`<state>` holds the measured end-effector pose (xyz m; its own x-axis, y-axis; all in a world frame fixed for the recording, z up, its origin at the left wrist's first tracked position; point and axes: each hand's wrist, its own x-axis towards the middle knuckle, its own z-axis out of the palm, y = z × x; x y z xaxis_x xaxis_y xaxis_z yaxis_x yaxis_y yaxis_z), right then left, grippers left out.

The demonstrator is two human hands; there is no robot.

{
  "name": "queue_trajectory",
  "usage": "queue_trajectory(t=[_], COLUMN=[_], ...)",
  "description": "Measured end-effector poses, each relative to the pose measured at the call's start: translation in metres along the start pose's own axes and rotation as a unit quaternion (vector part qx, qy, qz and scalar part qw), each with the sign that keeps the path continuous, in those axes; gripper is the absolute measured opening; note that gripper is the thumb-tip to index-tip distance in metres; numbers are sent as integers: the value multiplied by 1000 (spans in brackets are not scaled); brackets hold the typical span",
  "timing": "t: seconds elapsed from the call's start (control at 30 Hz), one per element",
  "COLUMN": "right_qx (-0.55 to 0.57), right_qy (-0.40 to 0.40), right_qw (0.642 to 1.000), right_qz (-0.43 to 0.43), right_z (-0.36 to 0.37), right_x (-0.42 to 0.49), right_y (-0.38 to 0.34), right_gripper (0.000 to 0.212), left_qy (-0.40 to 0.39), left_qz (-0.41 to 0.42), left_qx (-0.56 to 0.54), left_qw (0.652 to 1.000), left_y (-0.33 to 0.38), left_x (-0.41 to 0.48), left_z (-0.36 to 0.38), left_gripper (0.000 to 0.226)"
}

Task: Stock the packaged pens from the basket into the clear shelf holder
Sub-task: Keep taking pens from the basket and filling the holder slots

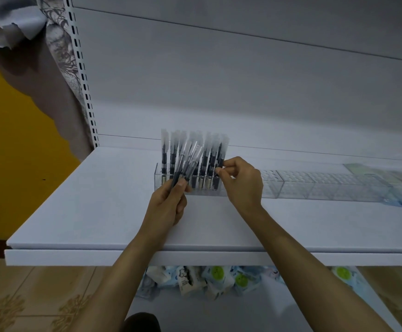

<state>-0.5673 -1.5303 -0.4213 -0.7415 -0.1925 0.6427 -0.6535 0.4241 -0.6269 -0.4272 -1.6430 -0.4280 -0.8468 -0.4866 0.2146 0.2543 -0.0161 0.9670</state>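
Right fingertips (226,174) pinched one black pen in a clear sleeve (220,152), which stood at the right end of the clear acrylic shelf holder (158,180). Right hand (243,185) sat just right of the holder. Left fingers (182,189) were clamped round a fanned bunch of sleeved pens (188,159). Left hand (167,207) was in front of the holder. Upright stocked pens (164,152) filled the holder, which sat on a white shelf board (87,212).

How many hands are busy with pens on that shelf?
2. The left hand grips a bunch of packaged pens before the clear holder; the right hand pinches one pen at the holder's right end.
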Motion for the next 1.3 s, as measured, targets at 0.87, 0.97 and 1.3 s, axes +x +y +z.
queue_trajectory(t=[0.87, 0.97, 1.3], right_qx=[15, 26, 272], right_qy=[-34, -34, -150], right_qw=[999, 999, 948], right_qz=[16, 35, 76], right_z=[-5, -7, -35], right_x=[-1, -2, -50], right_y=[-6, -5, -36], right_gripper=[19, 28, 14], left_qy=[0, -5, -34], left_qz=[5, 5, 31], left_qx=[14, 17, 26], left_qw=[1000, 1000, 999], left_y=[-1, 0, 2], left_x=[-2, -3, -5], left_z=[0, 0, 2], left_gripper=[35, 32, 25])
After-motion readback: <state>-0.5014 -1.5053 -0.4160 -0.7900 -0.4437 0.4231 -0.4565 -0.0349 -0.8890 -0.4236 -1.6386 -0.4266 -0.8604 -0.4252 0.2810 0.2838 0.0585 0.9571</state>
